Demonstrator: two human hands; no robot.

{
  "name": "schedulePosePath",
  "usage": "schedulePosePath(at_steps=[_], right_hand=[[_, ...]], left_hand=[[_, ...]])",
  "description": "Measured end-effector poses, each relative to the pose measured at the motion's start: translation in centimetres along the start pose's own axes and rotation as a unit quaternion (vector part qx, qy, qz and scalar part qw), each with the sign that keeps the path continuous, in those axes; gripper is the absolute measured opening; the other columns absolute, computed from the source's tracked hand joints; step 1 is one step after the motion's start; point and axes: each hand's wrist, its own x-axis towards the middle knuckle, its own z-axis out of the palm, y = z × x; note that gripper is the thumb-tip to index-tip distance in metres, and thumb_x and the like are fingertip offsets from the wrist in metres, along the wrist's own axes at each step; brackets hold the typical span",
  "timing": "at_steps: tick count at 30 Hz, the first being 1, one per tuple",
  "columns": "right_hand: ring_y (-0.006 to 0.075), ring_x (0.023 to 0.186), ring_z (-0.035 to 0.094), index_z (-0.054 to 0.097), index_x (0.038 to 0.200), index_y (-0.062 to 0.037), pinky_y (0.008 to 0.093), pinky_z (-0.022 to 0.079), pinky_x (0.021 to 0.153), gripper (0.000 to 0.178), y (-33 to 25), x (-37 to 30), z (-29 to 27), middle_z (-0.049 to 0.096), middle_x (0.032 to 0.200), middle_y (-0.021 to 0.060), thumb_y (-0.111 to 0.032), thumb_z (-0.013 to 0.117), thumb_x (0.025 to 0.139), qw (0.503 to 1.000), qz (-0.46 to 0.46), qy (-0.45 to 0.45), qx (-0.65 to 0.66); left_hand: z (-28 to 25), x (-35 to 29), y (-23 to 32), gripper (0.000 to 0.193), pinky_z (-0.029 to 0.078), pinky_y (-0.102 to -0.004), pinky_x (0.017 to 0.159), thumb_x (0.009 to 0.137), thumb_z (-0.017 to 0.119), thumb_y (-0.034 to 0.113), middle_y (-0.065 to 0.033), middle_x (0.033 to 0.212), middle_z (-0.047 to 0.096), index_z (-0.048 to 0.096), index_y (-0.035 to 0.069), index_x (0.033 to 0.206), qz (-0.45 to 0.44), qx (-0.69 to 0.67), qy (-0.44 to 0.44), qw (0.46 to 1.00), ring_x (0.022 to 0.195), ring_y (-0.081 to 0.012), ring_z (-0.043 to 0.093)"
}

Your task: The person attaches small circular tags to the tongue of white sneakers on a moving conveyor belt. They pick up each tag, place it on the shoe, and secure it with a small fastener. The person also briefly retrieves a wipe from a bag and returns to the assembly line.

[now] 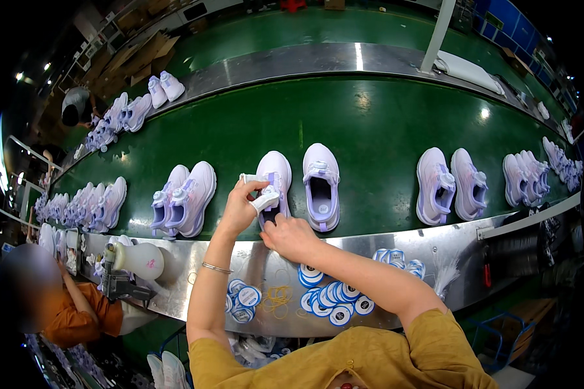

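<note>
A white and lilac sneaker (274, 166) stands on the green belt in front of me, toe pointing away. My left hand (241, 204) is closed around a crumpled white cloth (266, 199), held over the sneaker's tongue and laces. At the heel, my right hand (293, 237) has its fingers bent against the collar; the fingertips are partly hidden at the opening. Just to the right stands its matching sneaker (321, 152), untouched, with a round pale label inside.
More sneaker pairs line the belt (370, 129), left (202, 185) and right (430, 168). Round blue-and-white tags (339, 316) and yellow rubber bands (278, 298) lie on the metal ledge (428, 253). A white bottle-like container (143, 260) and a co-worker in an orange sleeve (78, 318) are at left.
</note>
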Motion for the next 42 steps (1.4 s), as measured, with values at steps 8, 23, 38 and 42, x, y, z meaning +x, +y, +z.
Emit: schedulePosePath(at_steps=[8,23,38,42], right_hand=[[0.0325,0.057,0.064,0.060,0.077,-0.0030,0.0416,0.053,0.049,0.027,-0.2,0.5,0.1,0.060,0.069,0.0160,-0.029,0.060,0.085,1.000,0.000,-0.002,-0.008],[0.0295,0.090,0.057,0.057,0.105,-0.0066,0.0397,0.043,0.082,0.028,5.3,-4.6,-7.7,0.059,0.091,0.0112,-0.021,0.064,0.082,0.997,-0.061,0.035,-0.017],[0.0270,0.095,0.055,0.056,0.092,-0.0083,0.0402,0.040,0.080,0.013,15.6,-14.9,-17.7,0.059,0.090,0.0092,-0.016,0.062,0.083,0.990,0.067,-0.035,-0.117],[0.0275,0.096,0.054,0.057,0.091,-0.0083,0.0400,0.040,0.081,0.012,16.7,-16.1,-18.6,0.058,0.089,0.0096,-0.016,0.061,0.083,0.994,0.050,-0.024,-0.094]], left_hand=[[0.0,-0.2,-1.2,0.033,0.044,-0.0252,0.067,0.078,0.073,0.012,-0.0060,0.100,0.062,0.068,0.008,0.111,-0.017,-0.024,0.000,1.000,0.075,-0.0119,0.052],[2.3,-1.7,-0.9,0.043,0.049,-0.0404,0.084,0.083,0.066,0.019,-0.0238,0.109,0.063,0.055,-0.001,0.120,-0.122,0.072,0.032,0.989,0.101,-0.0370,0.062],[14.4,4.0,5.5,0.041,0.049,-0.0431,0.081,0.083,0.064,0.028,-0.0240,0.100,0.065,0.058,-0.004,0.109,-0.085,-0.037,-0.049,0.994,0.095,-0.0399,0.063],[13.0,3.6,7.9,0.041,0.051,-0.0379,0.077,0.078,0.074,0.016,-0.0198,0.105,0.062,0.061,-0.003,0.111,0.145,0.171,0.236,0.946,0.089,-0.0317,0.063]])
